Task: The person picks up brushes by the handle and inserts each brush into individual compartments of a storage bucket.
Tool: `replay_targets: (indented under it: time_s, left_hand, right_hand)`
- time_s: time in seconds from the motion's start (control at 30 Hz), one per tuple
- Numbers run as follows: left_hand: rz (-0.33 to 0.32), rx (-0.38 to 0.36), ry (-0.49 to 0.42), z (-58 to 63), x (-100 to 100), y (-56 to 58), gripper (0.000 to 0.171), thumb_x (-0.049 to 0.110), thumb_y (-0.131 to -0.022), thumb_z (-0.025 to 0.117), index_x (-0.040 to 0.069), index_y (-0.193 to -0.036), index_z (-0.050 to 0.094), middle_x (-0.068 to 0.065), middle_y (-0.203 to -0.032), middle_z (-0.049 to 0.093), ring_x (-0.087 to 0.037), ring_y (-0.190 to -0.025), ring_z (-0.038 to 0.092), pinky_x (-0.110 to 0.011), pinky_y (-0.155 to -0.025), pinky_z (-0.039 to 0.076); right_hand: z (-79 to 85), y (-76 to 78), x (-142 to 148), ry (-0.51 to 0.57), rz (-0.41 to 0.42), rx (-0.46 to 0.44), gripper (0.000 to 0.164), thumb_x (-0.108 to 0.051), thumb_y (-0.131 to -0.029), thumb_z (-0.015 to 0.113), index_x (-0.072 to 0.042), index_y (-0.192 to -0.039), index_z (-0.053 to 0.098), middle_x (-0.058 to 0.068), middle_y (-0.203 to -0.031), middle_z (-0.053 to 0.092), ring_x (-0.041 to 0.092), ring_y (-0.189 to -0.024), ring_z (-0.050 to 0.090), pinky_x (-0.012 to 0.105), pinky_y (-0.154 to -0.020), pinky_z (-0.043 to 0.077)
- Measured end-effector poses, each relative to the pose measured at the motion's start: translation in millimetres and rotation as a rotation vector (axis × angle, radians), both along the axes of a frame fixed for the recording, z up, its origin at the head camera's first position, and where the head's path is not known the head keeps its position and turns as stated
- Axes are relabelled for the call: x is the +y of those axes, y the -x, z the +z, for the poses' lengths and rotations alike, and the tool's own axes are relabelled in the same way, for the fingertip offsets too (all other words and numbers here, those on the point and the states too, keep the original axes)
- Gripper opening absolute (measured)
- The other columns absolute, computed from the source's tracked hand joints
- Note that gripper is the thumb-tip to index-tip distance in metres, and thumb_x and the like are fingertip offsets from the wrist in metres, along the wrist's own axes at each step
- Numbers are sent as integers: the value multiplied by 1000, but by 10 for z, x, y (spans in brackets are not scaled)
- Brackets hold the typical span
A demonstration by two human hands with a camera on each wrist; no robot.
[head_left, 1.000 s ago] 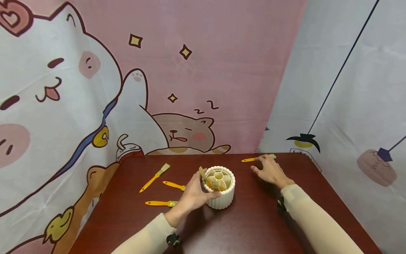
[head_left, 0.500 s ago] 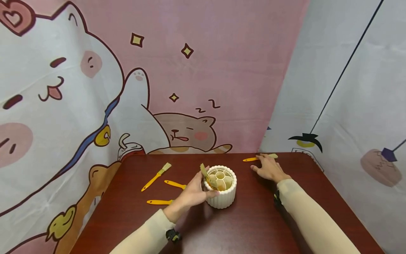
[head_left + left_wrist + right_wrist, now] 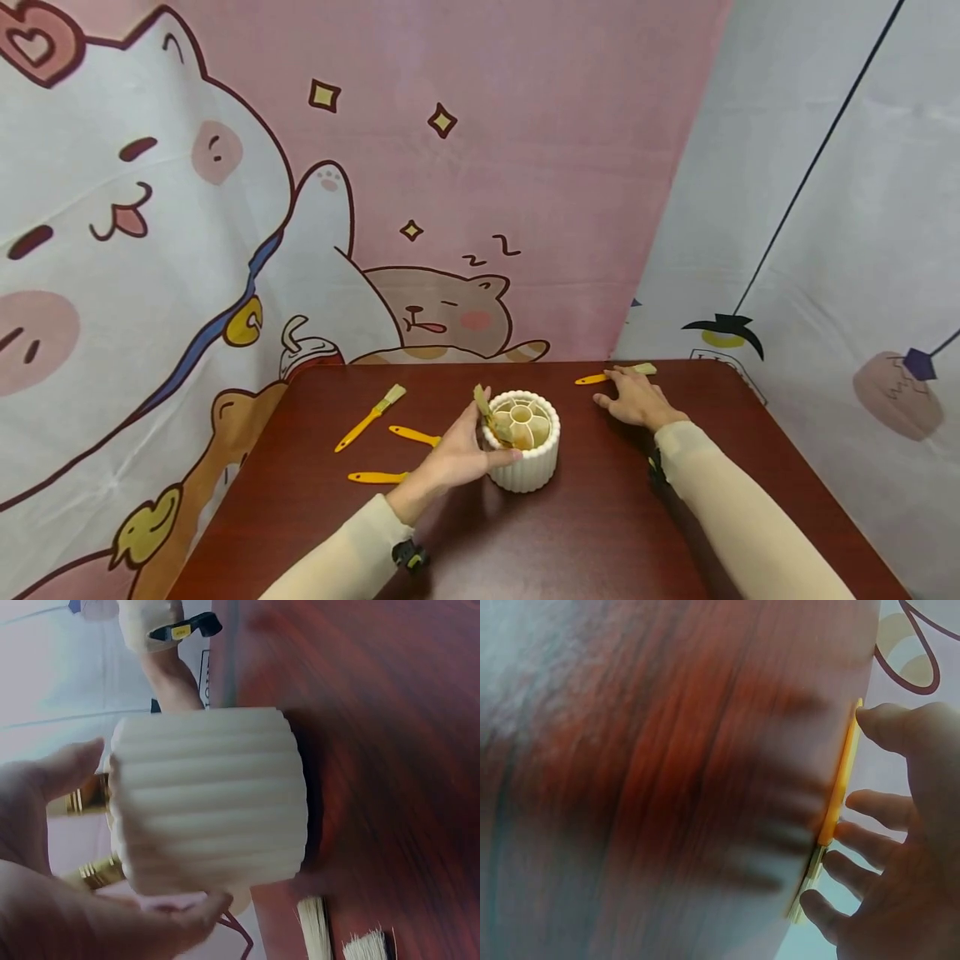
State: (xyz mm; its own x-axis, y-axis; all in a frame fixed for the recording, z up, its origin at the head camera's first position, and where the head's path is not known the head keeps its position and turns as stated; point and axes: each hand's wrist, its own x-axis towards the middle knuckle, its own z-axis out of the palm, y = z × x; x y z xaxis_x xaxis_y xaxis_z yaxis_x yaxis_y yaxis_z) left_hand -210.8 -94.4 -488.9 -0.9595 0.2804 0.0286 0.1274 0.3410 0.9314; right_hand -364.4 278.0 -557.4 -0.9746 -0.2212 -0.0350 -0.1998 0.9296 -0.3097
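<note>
My left hand (image 3: 459,450) holds the side of a white ribbed brush holder (image 3: 523,473), its thumb at the near rim and its fingers round the left side. The holder stands upright, with a ring of compartments round a central hole. Two paintbrushes sit bristles-up in its left compartments, one with pale bristles (image 3: 482,402). At the far right, my right hand (image 3: 637,400) reaches over a paintbrush (image 3: 841,780) with a yellow handle, lying flat. In the right wrist view the fingers are spread beside it; whether they touch it cannot be told.
On the left of the dark red table (image 3: 570,542) lie several yellow-handled brushes: one slanted (image 3: 371,418), one behind my left hand (image 3: 414,436), one nearer (image 3: 377,477). A cartoon-printed curtain (image 3: 540,183) hangs behind the table.
My right forearm has shifted slightly left, while the right hand stays over the far brush. The left hand keeps its hold on the holder. The head view has shifted a little.
</note>
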Motion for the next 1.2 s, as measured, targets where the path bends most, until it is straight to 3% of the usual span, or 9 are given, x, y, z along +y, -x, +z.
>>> replay_targets:
  time_s: [0.17, 0.27, 0.6, 0.83, 1.0, 1.2]
  left_hand:
    - [145, 92, 144, -23, 91, -95, 129, 40, -83, 107, -3, -179, 32, -30, -176, 49, -50, -161, 54, -71, -134, 44]
    - [214, 110, 176, -47, 163, -147, 131, 44, -79, 109, -3, -176, 35, -31, -170, 51, -50, -156, 57, -71, -130, 48]
    - [303, 125, 165, -95, 335, -164, 121, 40, -76, 111, -3, -166, 43, -28, -154, 55, -47, -141, 65, -65, -122, 55]
    - [304, 116, 168, -102, 330, -134, 115, 39, -76, 111, -4, -161, 47, -28, -151, 58, -47, -140, 66, -64, -122, 55]
    - [253, 94, 176, -79, 268, -114, 112, 38, -79, 110, -3, -162, 47, -28, -152, 60, -46, -143, 66, -65, -124, 53]
    - [172, 44, 109, -35, 172, -88, 107, 29, -82, 108, -6, -163, 47, -29, -156, 61, -46, -147, 64, -66, -130, 49]
  right_hand:
    - [4, -41, 41, 9, 20, 24, 73, -40, -115, 71, 7, -167, 55, 41, -174, 48, 63, -160, 47, 86, -123, 44]
    - [13, -78, 61, 27, 35, 41, 67, -37, -114, 73, 6, -164, 59, 40, -170, 51, 62, -156, 52, 84, -120, 48]
    - [44, -195, 141, 86, 76, 58, 56, -30, -113, 77, 6, -155, 67, 37, -158, 57, 56, -138, 62, 76, -114, 55]
    - [9, -264, 184, 96, 116, 111, 47, -24, -112, 78, 9, -145, 72, 34, -143, 62, 46, -125, 68, 67, -110, 58]
    - [17, -358, 224, 108, 128, 123, 41, -21, -111, 81, 6, -141, 75, 28, -135, 65, 37, -114, 70, 63, -105, 60]
    - [-14, -440, 281, 108, 157, 164, 27, -17, -107, 85, 1, -127, 81, 22, -129, 69, 37, -115, 71, 65, -106, 61]
